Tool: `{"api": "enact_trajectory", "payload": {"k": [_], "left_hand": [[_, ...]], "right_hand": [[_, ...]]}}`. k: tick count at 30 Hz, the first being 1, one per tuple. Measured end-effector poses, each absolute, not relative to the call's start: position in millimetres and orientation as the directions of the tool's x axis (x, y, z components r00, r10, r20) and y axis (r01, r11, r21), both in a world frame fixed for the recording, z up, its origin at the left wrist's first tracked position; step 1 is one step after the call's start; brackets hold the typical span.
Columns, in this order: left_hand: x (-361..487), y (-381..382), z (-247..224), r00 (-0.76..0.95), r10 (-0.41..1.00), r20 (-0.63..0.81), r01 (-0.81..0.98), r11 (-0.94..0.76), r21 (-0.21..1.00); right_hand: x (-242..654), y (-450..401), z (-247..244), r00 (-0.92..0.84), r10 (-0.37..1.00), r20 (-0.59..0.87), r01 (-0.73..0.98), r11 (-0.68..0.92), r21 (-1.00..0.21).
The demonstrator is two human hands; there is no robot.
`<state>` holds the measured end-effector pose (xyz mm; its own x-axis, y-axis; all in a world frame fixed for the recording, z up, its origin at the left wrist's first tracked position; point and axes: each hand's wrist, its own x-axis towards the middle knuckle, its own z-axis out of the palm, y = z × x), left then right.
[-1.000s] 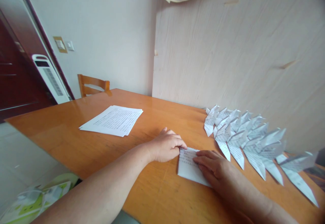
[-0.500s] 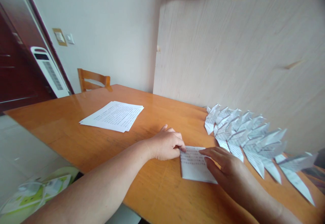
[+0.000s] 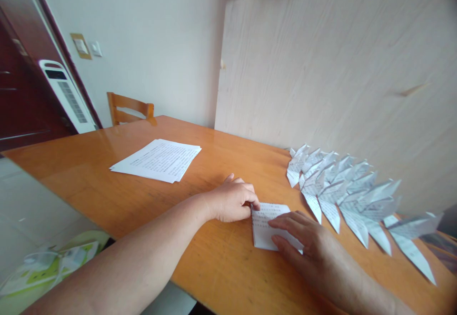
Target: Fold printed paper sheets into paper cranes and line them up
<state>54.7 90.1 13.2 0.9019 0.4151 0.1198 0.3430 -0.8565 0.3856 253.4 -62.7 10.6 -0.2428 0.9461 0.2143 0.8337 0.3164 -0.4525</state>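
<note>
A folded sheet of printed paper (image 3: 262, 234) lies flat on the wooden table in front of me. At its upper left corner, my left hand (image 3: 235, 201) is closed, with curled fingertips gripping the paper's edge. My right hand (image 3: 303, 236) rests over the right half of the sheet, fingers stretched out and slightly apart, and covers part of the print. Whether its whole palm touches the paper I cannot tell. Just beyond, to the right, stand several folded paper pieces (image 3: 342, 186) with pointed tips, nested in rows.
A stack of printed sheets (image 3: 157, 160) lies on the left part of the table (image 3: 214, 158). Behind the table are a wooden chair (image 3: 130, 108) and a tall white heater (image 3: 67, 96). A light wooden panel (image 3: 321, 67) borders the far right side.
My right hand has slid down and left over the folded sheet, its fingertips moving from the upper edge towards the middle. My left hand stays at the corner. The view has shifted slightly.
</note>
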Motion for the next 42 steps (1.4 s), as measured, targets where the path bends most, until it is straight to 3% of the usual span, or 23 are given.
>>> {"api": "enact_trajectory", "payload": {"k": [8, 14, 21, 31, 42], "left_hand": [[56, 90, 11, 0.888, 0.441, 0.133, 0.361, -0.846, 0.392], [55, 91, 12, 0.888, 0.443, 0.127, 0.365, -0.845, 0.391], [53, 89, 14, 0.894, 0.432, 0.123, 0.355, -0.848, 0.393], [51, 86, 17, 0.886, 0.453, 0.098, 0.365, -0.812, 0.456], [51, 77, 19, 0.885, 0.44, 0.153, 0.362, -0.856, 0.368]], "right_hand": [[241, -64, 7, -0.231, 0.966, 0.114, 0.874, 0.258, -0.413], [233, -64, 6, -0.19, 0.974, 0.126, 0.908, 0.224, -0.354], [249, -64, 8, -0.115, 0.979, 0.169, 0.863, 0.182, -0.472], [285, -42, -4, 0.248, 0.92, 0.303, 0.763, 0.007, -0.646], [285, -35, -14, -0.052, 0.96, 0.275, 0.858, 0.184, -0.479]]}}
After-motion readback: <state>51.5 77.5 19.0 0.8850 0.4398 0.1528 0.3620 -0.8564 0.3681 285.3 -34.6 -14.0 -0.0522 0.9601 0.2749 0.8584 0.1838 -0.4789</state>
